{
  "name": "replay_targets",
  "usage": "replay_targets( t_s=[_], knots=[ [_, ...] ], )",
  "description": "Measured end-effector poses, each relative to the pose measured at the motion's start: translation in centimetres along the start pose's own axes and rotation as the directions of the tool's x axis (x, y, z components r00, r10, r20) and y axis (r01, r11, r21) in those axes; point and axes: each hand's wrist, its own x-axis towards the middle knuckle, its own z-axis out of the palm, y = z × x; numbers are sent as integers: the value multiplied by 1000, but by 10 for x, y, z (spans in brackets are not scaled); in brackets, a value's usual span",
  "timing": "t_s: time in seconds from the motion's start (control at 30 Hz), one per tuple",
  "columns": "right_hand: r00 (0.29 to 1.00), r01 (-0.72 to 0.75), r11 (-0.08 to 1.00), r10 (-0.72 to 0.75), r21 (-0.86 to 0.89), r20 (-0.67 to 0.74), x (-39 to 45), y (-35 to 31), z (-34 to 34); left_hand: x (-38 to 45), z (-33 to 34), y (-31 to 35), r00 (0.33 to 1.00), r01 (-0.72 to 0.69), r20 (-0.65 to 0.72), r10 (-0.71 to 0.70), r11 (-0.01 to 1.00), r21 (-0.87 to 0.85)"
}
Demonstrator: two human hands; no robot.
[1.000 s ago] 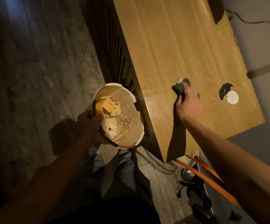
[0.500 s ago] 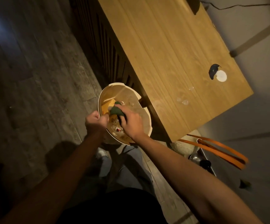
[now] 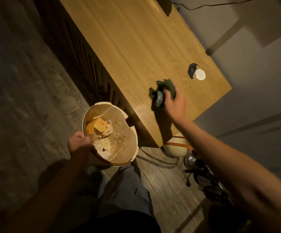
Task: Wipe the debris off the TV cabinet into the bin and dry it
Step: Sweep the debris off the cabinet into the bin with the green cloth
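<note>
At lower left of the frame the left hand (image 3: 79, 142) is clenched on the near rim of the bin (image 3: 129, 122), holding it just off the near corner of the cabinet — the same grip and the same place as a moment ago. Inside the bin lie pale crumbs and a yellow carton (image 3: 97, 126), so a good share of the debris is already collected.

The change is at right of centre. Half a second ago the right hand (image 3: 174, 102) was over the bin with the cloth (image 3: 163, 92); now it is back above the worktop (image 3: 119, 39), fingers closed around the bunched dark green cloth, near the cabinet's near end. That reads as a load shaken off into the bin and the hand returning for another pass. The blur hides whether the cloth touches the wood.

Further right, near the cabinet's right edge, a white disc (image 3: 200, 74) lies beside a dark scrap (image 3: 192, 70), well apart from the cloth and not yet swept — likely the next target. Whether finer crumbs remain on the wood cannot be told in this light. Drying looks not yet begun.
</note>
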Motion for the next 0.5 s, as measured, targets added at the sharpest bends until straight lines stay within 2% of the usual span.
replay_targets(
  t_s=[0.07,0.2,0.37,0.5],
  knots=[
    [993,-81,997,80,0,-90,34,26,-31,6,1,-8,1000,-29,8,29,1000,3],
    [944,-243,966,215,-85,-250,106,81,-94,19,11,-16,1000,-26,21,23,985,170],
    [912,-349,915,282,-204,-297,188,131,-146,23,23,-23,999,2,-39,-1,1000,25],
    [938,-323,892,257,-316,-233,228,154,-157,27,28,-24,998,37,-48,-41,996,-87]
  ],
)
